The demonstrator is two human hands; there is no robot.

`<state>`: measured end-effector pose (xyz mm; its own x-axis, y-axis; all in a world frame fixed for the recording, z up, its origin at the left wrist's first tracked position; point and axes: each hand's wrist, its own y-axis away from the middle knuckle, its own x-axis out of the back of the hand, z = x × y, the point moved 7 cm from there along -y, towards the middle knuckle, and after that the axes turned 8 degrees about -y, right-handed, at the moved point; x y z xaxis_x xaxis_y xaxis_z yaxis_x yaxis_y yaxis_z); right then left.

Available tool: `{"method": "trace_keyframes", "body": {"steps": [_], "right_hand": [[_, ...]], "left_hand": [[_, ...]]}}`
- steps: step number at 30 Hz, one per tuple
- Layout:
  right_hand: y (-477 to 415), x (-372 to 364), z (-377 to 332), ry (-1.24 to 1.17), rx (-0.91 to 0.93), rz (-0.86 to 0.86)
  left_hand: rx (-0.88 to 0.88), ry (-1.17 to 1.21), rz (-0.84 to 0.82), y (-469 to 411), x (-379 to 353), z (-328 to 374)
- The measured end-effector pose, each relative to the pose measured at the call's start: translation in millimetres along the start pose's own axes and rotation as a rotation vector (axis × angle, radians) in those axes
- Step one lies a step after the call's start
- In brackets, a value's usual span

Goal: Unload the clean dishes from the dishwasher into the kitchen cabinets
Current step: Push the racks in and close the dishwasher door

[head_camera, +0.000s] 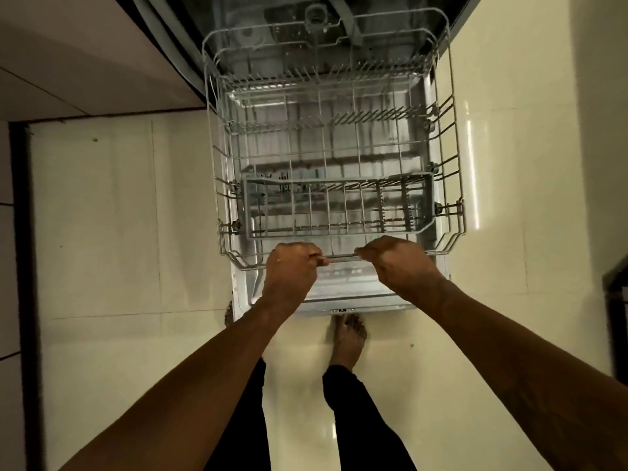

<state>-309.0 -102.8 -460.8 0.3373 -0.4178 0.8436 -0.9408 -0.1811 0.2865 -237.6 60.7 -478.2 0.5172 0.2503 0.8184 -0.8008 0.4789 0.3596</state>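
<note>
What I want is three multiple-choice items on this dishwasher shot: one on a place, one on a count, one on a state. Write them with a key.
1. Where in the rack does the cutlery basket sit?
A. at the front end, nearest the person
B. at the far back
C. outside it, on the floor

2. How many grips hold the front rail?
A. none
B. one
C. two

3. The rack is
A. pushed fully inside
B. drawn out over the open door
C. loaded with plates

Key: 1 A, the basket lies just beyond the rail; 2 C, left grip and right grip both curl round it; 3 B, the rack lies over the door, with no dishes in view.
</note>
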Motion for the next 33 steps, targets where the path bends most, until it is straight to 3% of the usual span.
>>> {"method": "trace_keyframes", "body": {"steps": [4,10,25,33], "right_hand": [[-35.9,21.9,8.0,0.039,-0.008,-0.009],[-90.3,64.1,22.5,0.068,-0.062,0.065],[-256.4,148.9,90.1,0.221,-0.187,0.052],[-318.9,183.3,119.2,0.252,-0.240,0.125]], "left_hand": [[0.093,-0.013,0.050,-34.5,19.2,6.3],[-0.070,-0.320,-0.015,-106.1,55.2,38.8],[-0.158,-0.327,0.120,-291.8,136.0,43.2],[-0.212,-0.400,0.147,-365.6,165.3,48.2]]}}
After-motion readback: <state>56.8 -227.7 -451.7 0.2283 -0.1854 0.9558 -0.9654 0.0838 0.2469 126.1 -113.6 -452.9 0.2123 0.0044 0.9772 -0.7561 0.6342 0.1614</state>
